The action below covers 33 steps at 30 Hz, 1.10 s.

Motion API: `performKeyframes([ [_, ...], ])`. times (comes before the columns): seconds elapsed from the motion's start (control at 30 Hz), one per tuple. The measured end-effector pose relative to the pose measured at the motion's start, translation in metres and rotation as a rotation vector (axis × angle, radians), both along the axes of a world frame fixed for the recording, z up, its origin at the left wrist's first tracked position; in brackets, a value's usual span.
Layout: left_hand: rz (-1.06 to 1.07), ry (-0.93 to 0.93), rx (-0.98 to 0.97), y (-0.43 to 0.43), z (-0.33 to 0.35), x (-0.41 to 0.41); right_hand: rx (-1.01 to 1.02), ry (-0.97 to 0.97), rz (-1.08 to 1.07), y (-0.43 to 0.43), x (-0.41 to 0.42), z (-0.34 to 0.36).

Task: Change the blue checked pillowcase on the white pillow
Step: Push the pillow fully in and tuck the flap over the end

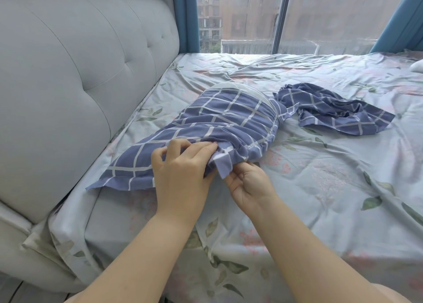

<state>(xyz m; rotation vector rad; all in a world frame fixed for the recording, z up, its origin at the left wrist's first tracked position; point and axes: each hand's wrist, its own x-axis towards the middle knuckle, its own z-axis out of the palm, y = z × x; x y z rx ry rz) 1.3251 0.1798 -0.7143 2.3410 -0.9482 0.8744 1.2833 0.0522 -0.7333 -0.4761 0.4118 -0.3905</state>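
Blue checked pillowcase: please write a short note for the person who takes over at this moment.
Left hand grips bunched cloth of the blue checked pillowcase; right hand pinches its flap from below. The white pillow sticks out at the far end. A second crumpled checked case lies right of it on the floral sheet. To do: finish the change; which case is fresh, I cannot tell.

White pillow [231, 86] mostly hidden w/in bunched blue checked fabric pillowcase [219, 119]; we can't ID white lump [417, 67] cut off upper right.
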Motion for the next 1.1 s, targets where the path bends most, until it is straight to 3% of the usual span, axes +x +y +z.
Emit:
performKeyframes([
  [0.3, 0.092, -0.104, -0.074, -0.003, 0.0, 0.01, -0.071, -0.02, 0.117, 0.006, -0.007, -0.001],
  [0.47, 0.065, -0.038, -0.229, -0.003, 0.001, 0.019, -0.101, -0.028, 0.124, 0.005, -0.013, -0.007],
  [0.57, 0.033, -0.01, -0.244, -0.001, 0.001, 0.018, -0.284, -0.031, 0.077, 0.01, -0.011, -0.012],
  [0.87, -0.183, 0.482, -0.498, 0.005, 0.013, 0.019, -0.423, 0.001, 0.004, 0.015, 0.005, -0.01],
  [1.1, -0.146, 0.599, -0.528, 0.0, 0.008, 0.04, -0.486, 0.052, 0.032, 0.015, 0.003, -0.012],
])
